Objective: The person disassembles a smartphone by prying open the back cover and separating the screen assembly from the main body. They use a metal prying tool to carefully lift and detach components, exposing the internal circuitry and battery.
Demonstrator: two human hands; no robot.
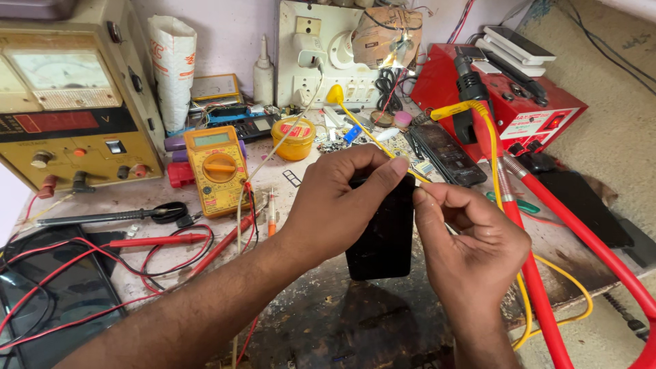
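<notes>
On scarred workbench (pixel 321 321), hands (pixel 410 219) grip black phone (pixel 383 239); multimeter (pixel 217 169) nearby.

— What's around me here?

— A worn, scorched grey work surface (pixel 321 321) crowded against a pale lilac painted wall (pixel 232 34).

— And to my right?

— A rough beige plastered wall (pixel 601 75) meets the surface's edge, with dark cables running down it.

— How's the light?

— Bright, even daylight falls across everything I see; the shadows stay soft.
</notes>
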